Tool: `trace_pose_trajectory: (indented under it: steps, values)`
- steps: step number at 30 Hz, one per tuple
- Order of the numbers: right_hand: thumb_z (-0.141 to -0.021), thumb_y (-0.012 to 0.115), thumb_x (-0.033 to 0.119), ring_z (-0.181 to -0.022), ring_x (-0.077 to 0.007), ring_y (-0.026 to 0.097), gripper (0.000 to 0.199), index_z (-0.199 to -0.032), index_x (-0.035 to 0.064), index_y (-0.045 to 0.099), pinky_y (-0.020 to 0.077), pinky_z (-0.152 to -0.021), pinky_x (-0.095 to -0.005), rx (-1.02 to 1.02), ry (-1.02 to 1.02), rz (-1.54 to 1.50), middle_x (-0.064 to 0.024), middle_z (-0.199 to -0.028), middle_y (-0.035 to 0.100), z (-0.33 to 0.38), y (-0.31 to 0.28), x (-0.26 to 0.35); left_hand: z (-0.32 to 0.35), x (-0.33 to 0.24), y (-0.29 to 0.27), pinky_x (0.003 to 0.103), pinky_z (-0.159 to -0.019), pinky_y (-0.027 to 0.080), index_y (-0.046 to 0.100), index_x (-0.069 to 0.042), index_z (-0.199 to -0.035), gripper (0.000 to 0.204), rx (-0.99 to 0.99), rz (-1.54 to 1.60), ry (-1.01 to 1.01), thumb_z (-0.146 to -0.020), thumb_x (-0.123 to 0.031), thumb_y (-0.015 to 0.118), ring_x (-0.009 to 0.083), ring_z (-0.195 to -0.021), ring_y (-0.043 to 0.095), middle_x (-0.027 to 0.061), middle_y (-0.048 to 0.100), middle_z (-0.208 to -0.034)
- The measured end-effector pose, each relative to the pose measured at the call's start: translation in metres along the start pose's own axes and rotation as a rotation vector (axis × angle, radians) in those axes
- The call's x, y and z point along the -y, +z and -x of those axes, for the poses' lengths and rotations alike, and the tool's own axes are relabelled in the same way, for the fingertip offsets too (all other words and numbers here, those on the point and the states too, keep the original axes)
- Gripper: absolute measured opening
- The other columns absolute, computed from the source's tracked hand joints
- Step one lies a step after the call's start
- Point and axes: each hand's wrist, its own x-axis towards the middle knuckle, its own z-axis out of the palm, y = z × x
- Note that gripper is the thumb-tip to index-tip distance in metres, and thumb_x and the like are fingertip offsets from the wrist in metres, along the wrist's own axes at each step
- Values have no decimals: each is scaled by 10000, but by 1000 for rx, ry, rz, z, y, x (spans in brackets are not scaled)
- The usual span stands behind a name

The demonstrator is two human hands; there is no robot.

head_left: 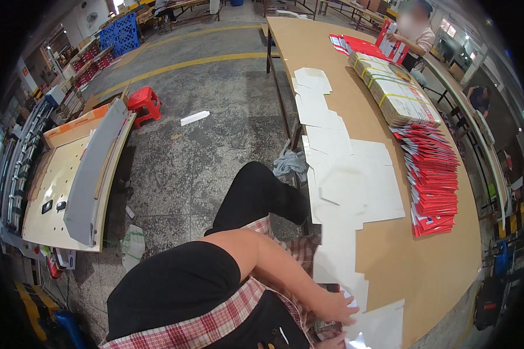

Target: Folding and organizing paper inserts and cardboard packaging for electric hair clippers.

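My left hand (336, 306) reaches in at the bottom right, over the near edge of the table (425, 267). Its fingers are stretched out and somewhat apart on a small white piece (347, 295). Only a part of my right hand (330, 342) shows at the lower rim, below the left one; its grip is hidden. Beside it is a bright, glaring white patch. Flat white die-cut card sheets (332, 151) overlap in a long row along the table's left edge, and another white sheet (384, 326) lies by my hands.
A long row of red-and-white folded packs (434, 183) stands on the table's right side, beyond it a strapped bundle of flat cards (393, 90). Another person (416, 35) handles red-and-white pieces at the far end. Left are a red stool (144, 104) and a low board-topped bench (58, 186).
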Motion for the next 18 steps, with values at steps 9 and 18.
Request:
trace_pose_trajectory:
  steps: [9, 18]
  values:
    - [-794, 608, 106, -1043, -383, 514, 420, -1191, -20, 558, 434, -892, -466, 320, -431, 449, -231, -1174, 536, -60, 11, 95, 24, 31, -47, 438, -842, 506, 732, -27, -837, 362, 315, 164, -107, -656, -339, 753, 312, -1106, 603, 211, 659, -1092]
    - [-856, 633, 334, -1432, -429, 233, 666, -1469, 205, 408, 112, -1086, -718, 457, -542, 565, -138, -1541, 323, -69, 50, 100, 97, 147, -29, 498, -1087, 335, 485, -61, -1353, 667, -261, -380, -172, -777, -332, 688, 395, -1313, 405, 210, 432, -1419]
